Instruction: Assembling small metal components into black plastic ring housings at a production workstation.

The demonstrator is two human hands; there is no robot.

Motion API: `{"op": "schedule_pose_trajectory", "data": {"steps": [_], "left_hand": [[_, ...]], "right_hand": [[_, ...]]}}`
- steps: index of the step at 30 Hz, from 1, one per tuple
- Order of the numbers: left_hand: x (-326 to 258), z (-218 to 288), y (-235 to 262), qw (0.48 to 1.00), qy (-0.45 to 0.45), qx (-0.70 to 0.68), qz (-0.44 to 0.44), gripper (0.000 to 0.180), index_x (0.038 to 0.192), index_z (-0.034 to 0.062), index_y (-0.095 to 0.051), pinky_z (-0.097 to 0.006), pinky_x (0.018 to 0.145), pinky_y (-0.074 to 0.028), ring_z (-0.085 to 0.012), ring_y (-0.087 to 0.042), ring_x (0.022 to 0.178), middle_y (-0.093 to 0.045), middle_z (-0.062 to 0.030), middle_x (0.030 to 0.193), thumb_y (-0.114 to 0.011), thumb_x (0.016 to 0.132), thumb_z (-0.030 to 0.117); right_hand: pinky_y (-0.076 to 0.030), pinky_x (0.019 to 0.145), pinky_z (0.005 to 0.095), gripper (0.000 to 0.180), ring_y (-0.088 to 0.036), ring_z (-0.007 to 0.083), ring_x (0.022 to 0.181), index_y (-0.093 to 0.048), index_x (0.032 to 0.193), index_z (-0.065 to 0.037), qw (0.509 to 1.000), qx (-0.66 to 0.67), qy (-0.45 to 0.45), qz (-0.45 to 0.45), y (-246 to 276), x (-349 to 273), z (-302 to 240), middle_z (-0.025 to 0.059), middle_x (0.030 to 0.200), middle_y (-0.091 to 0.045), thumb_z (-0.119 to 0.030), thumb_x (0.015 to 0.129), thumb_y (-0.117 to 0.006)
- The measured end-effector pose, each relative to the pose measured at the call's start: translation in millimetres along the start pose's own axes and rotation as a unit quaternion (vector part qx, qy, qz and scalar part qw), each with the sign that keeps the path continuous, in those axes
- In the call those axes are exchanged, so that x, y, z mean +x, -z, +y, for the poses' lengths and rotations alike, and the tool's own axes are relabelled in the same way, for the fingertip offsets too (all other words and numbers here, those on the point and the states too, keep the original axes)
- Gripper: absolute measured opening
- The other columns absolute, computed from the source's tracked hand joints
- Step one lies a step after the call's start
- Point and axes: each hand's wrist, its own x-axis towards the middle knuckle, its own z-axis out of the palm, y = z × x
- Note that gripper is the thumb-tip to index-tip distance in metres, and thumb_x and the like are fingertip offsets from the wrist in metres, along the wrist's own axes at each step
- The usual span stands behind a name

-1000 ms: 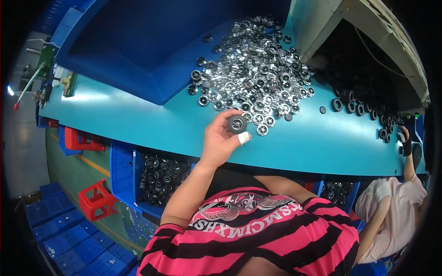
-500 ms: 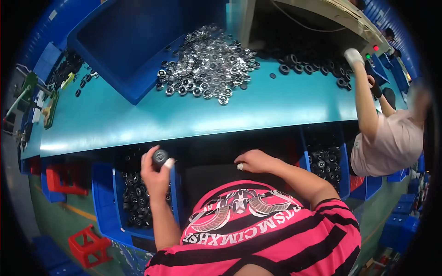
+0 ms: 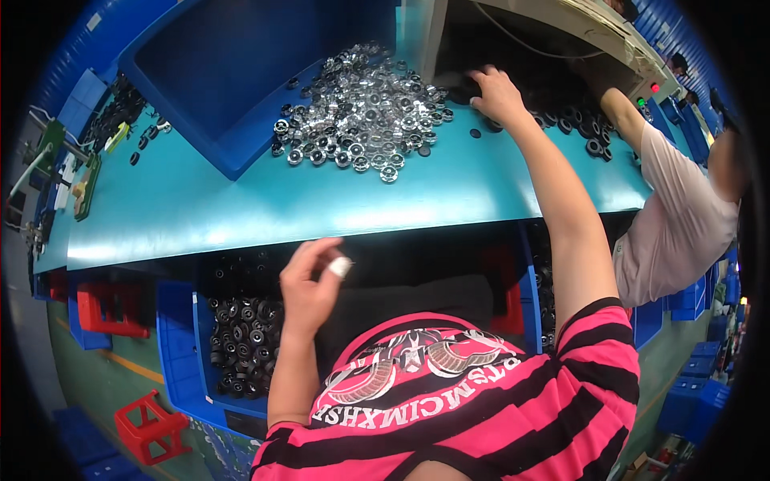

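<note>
My left hand [image 3: 309, 280] is raised over the front edge of the table, near the blue bin [image 3: 196, 337] of black wheels [image 3: 245, 341]. Its fingers are bent and apart, a white cover sits on the thumb, and no wheel shows in it. My right arm stretches across the table. At its end my right hand [image 3: 499, 98] has fingers and thumb apart at the edge of the dark pile of black rings [image 3: 589, 124], holding nothing that I can see. Left of that hand lies a heap of shiny clear wheel-like pieces with dark centres [image 3: 361, 112].
A large blue bin [image 3: 228, 160] tilts onto the teal table [image 3: 321, 204]. Behind the rings stands a pale machine housing [image 3: 433, 40]. A co-worker's arm [image 3: 626, 116] reaches in from the right. Red stools [image 3: 151, 425] stand at the lower left.
The black wheel is gone from my left hand, which has moved right. My right hand has gone from my lap to the black rings. The co-worker's arm has reached farther in.
</note>
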Motion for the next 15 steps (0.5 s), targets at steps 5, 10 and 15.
{"op": "schedule_pose_trajectory", "data": {"steps": [5, 10, 15], "left_hand": [[24, 22, -31, 0.995, -0.039, -0.007, -0.091, 0.026, 0.109, 0.0013, -0.071, -0.025, 0.071, -0.051, -0.0125, -0.065, 0.077, -0.066, -0.0057, 0.084, -0.07, 0.084, -0.005], [57, 17, -45, 0.993, -0.049, -0.032, -0.101, 0.037, 0.122, 0.0013, -0.065, -0.026, 0.074, -0.052, -0.0128, -0.062, 0.082, -0.064, -0.0083, 0.1, -0.071, 0.086, -0.002], [89, 30, -82, 0.975, 0.012, -0.215, -0.064, 0.063, 0.141, -0.0017, -0.048, -0.029, 0.087, -0.054, -0.0148, -0.06, 0.102, -0.058, -0.0115, 0.12, -0.075, 0.085, -0.003]], "right_hand": [[-0.054, 0.092, 0.0436, 0.049, -0.063, 0.0331, 0.104, -0.066, 0.122, -0.012, 0.999, 0.035, -0.01, 0.024, -12, 0, 6, 0.0131, 0.109, -0.066, -0.017, 0.074, -0.079], [-0.054, 0.075, 0.0328, 0.047, -0.063, 0.0198, 0.082, -0.067, 0.114, -0.012, 0.944, 0.327, 0.023, 0.041, 40, -37, -73, 0.0054, 0.095, -0.063, -0.004, 0.069, -0.078], [-0.053, 0.072, 0.0338, 0.052, -0.063, 0.0229, 0.082, -0.068, 0.114, -0.011, 0.888, 0.432, 0.156, -0.034, 90, -88, -154, 0.0069, 0.096, -0.062, 0.006, 0.065, -0.072]]}}
